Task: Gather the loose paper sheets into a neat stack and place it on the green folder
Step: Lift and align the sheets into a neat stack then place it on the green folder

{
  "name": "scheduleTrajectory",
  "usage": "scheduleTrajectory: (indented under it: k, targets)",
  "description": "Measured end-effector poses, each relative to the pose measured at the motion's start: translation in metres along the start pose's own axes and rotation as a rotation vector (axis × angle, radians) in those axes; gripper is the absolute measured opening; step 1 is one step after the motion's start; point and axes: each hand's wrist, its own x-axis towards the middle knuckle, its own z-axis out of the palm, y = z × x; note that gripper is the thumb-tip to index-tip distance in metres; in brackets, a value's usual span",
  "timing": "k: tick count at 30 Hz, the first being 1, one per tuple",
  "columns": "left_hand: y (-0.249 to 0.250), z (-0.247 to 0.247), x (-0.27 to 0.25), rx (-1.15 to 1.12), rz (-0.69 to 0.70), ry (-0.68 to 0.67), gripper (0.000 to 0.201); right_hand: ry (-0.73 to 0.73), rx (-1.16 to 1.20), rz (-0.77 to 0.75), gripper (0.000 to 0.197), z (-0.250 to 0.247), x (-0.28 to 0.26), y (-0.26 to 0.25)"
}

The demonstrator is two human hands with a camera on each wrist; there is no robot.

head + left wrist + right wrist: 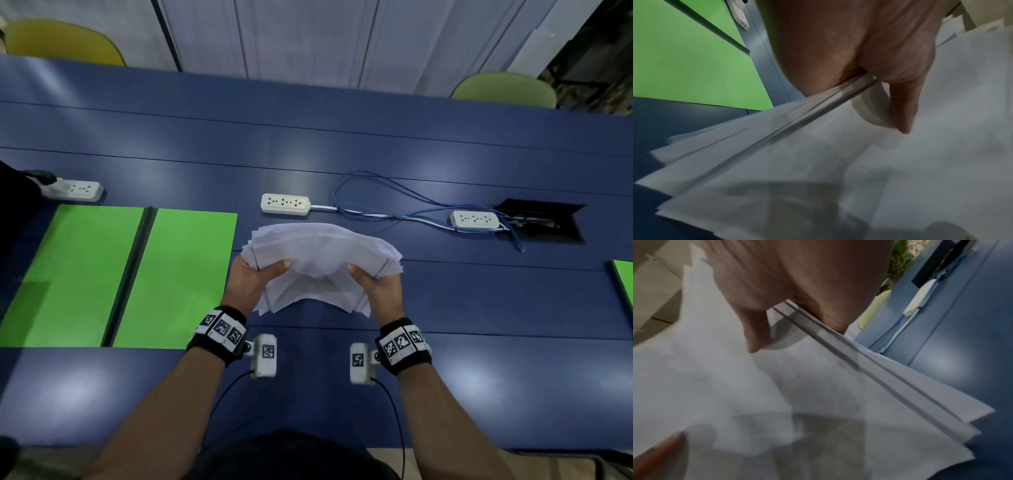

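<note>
Two hands are holding the sheets point(318, 263) above the counter point(445, 308): the left hand point(251, 279) is gripping their left edge and the right hand point(376, 286) their right edge, thumbs on top. The uneven, sagging sheets are hanging just right of the open folder point(178, 274).

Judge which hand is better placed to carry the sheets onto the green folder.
Left hand: it grips the paper stack on the side nearest the green folder; the right hand grips the far edge.
</note>
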Motion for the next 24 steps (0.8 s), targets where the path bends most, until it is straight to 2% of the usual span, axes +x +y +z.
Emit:
scheduleTrajectory:
  k: [5, 8, 10, 13, 16, 20, 24]
  targets:
    - [0.007, -0.001, -0.005, 0.036, 0.048, -0.006, 0.031, -0.041, 0.038, 0.019, 0.033, -0.007, 0.005, -0.002]
    - [0.027, 0.013, -0.013, -0.054, 0.202, 0.083, 0.035, -0.087, 0.005, 0.009, 0.033, -0.008, 0.006, -0.003]
    - [0.036, 0.026, -0.017, -0.105, 0.273, 0.194, 0.037, -0.084, 0.014, 0.011, 0.030, -0.008, 0.005, -0.002]
    - [0.040, 0.040, -0.017, -0.142, 0.262, 0.355, 0.052, -0.078, 0.030, 0.036, 0.028, -0.012, 0.005, 0.001]
    - [0.043, 0.048, -0.013, -0.088, 0.237, 0.449, 0.045, -0.097, 0.023, 0.039, 0.029, -0.016, 0.005, 0.000]
    - [0.040, 0.047, -0.009, -0.089, 0.229, 0.488, 0.027, -0.100, 0.004, 0.016, 0.030, -0.020, 0.005, -0.002]
    - [0.043, 0.047, -0.018, -0.036, 0.286, 0.483, 0.038, -0.114, -0.021, -0.002, 0.030, -0.021, 0.006, -0.001]
